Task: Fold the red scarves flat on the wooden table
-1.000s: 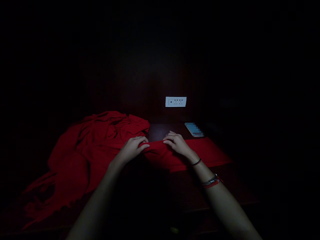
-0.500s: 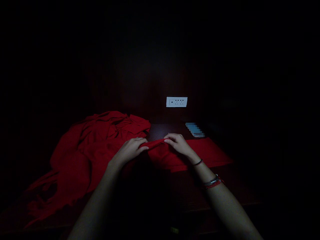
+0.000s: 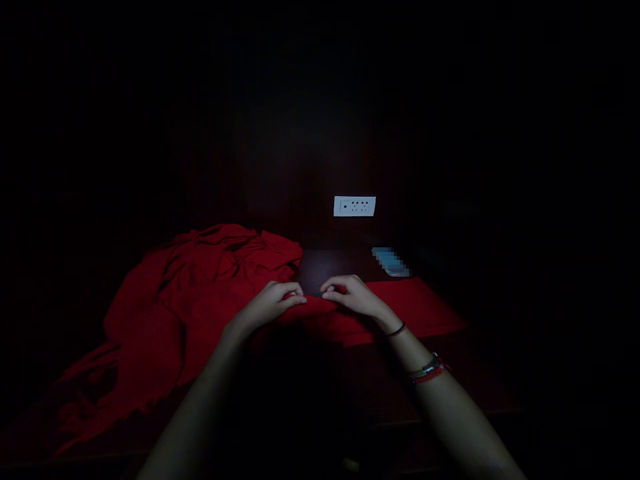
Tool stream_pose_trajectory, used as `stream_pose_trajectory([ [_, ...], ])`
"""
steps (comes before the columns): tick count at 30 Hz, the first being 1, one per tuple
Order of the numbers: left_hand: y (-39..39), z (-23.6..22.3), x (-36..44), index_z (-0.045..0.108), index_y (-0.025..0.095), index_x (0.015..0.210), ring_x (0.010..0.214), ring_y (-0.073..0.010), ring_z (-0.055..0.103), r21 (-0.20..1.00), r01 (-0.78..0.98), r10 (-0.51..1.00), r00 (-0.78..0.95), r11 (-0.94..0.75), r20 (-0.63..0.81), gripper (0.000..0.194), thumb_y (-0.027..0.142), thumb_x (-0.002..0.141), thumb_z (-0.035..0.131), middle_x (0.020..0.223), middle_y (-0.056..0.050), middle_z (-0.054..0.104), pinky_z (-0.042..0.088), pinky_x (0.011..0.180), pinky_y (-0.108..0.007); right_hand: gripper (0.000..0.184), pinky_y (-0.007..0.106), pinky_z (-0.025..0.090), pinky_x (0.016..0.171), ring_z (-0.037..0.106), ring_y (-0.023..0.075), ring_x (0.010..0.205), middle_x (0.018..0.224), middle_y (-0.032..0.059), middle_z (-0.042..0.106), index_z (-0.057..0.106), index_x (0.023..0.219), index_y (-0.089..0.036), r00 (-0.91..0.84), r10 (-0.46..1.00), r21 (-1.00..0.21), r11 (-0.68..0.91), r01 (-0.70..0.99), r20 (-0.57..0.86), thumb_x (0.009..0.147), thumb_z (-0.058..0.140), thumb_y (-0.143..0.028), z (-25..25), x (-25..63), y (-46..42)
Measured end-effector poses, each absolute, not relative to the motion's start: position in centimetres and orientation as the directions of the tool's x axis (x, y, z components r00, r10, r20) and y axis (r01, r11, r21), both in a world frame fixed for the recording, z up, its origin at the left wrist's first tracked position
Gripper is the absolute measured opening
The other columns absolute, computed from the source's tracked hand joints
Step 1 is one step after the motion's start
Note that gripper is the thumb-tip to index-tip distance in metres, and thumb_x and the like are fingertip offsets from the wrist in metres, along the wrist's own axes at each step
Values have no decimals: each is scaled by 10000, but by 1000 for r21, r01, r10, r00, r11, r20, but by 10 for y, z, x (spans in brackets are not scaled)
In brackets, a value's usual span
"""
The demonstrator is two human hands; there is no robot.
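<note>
A red fringed scarf (image 3: 210, 293) is bunched into a loose heap on the left, its tasselled end trailing toward the near left. To the right it runs into a flat strip on the dark tabletop. My left hand (image 3: 273, 303) pinches the strip's far edge between thumb and fingers. Just to its right, my right hand (image 3: 353, 295) has thumb and fingertips closed at the same edge. A short stretch of red cloth shows between the two hands. Shadow hides the near part of the scarf below them.
A phone-like flat object (image 3: 390, 261), its screen blurred out, lies beyond the strip on the right. A white socket panel (image 3: 355, 207) is set in the dark back wall. The dark wooden tabletop (image 3: 325, 263) shows between heap and phone. Surroundings are nearly black.
The cloth edge between my hands has come down from a raised, slanted fold to lie lower. My hands have moved slightly closer together and down.
</note>
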State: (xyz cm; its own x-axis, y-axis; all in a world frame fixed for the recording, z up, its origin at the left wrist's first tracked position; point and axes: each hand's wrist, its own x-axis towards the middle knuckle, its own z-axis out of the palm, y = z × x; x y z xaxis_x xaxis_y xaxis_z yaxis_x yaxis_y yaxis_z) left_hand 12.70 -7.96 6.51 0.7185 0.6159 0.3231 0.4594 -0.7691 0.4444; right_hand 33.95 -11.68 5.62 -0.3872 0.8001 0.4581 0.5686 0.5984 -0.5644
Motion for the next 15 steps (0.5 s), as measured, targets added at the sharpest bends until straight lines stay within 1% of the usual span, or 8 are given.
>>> stream_pose_trajectory([
  [2,-80,65,126,563,181,759,704,-127,538,443,436,598,722,-784,348,191,359,716,508,747,14,603,394,641,-204,171,226,402,642,548,117,663,709,22,622,615,748,-137,-363,803,-543,590,598,473,771,488,-249,58,340,-117],
  [3,-80,65,126,564,183,769,729,-131,538,436,431,592,720,-790,362,187,353,705,522,778,9,605,397,663,-209,184,228,402,645,548,119,669,711,24,621,612,730,-136,-352,801,-536,590,603,485,780,474,-247,59,341,-117],
  [6,-79,66,125,576,185,747,753,-134,538,398,426,568,729,-813,382,167,331,729,498,787,3,609,393,698,-222,178,241,403,683,546,129,744,800,34,614,603,824,-149,-363,771,-509,625,592,524,768,500,-282,61,342,-118],
  [8,-79,66,126,584,186,740,755,-132,540,376,413,545,746,-830,384,172,323,746,480,779,1,612,390,708,-223,244,251,398,721,535,140,815,891,43,600,586,913,-168,-405,738,-463,662,589,540,719,567,-315,60,337,-119],
  [9,-80,65,127,587,185,741,754,-131,541,370,406,536,751,-836,386,178,320,755,471,778,-1,614,390,707,-221,265,253,394,732,532,144,826,901,44,598,586,921,-174,-430,725,-436,676,595,538,700,589,-321,59,334,-121],
  [10,-80,65,128,588,183,745,755,-130,542,365,402,529,754,-840,389,185,316,763,460,781,-5,614,390,706,-218,248,251,392,729,534,143,814,881,42,604,594,902,-174,-450,718,-412,683,603,531,699,593,-317,58,331,-122],
  [12,-80,64,129,589,177,751,758,-131,541,355,403,527,750,-844,400,200,311,776,443,785,-13,611,390,703,-216,163,236,393,693,544,131,743,785,34,617,615,815,-164,-466,721,-388,679,624,512,741,549,-293,57,325,-123],
  [15,-79,64,129,585,177,744,744,-132,538,344,412,530,742,-844,411,219,318,785,423,771,-12,604,391,695,-217,174,218,390,639,548,121,681,722,33,620,623,754,-154,-437,740,-390,653,649,511,783,493,-265,55,323,-123],
])
